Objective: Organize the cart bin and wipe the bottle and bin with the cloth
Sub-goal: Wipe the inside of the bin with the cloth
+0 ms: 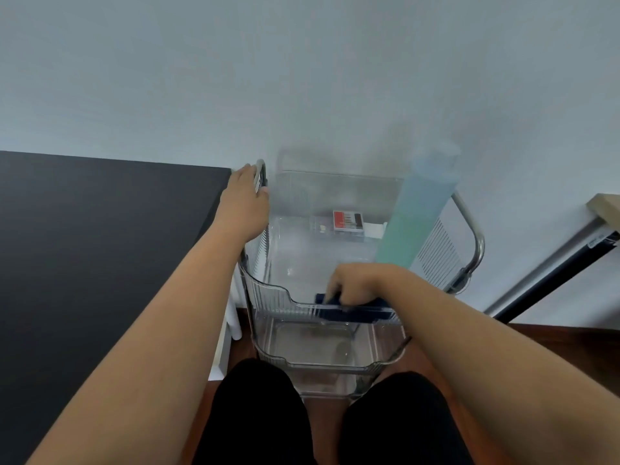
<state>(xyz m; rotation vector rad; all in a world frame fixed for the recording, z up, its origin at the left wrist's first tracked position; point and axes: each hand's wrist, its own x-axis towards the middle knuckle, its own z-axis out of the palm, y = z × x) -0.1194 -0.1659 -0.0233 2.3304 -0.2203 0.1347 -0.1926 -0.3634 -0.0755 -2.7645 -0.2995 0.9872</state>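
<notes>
A clear ribbed plastic bin (268, 290) forms the top tier of a rolling cart. My left hand (246, 199) grips the cart's metal handle (261, 169) at the far left corner. My right hand (355, 285) presses a dark blue cloth (352, 312) against the bin's near rim, the cloth draped over the edge. A tall translucent bottle (416, 213) with blue-green liquid stands at the bin's right side. A small red, white and dark box (348, 220) lies at the bin's far end.
A black tabletop (100, 246) runs along the left of the cart. Lower clear tiers (312, 360) sit beneath the bin. A second metal handle (474, 236) curves at the right. A wall is right behind; my knees are close to the cart's front.
</notes>
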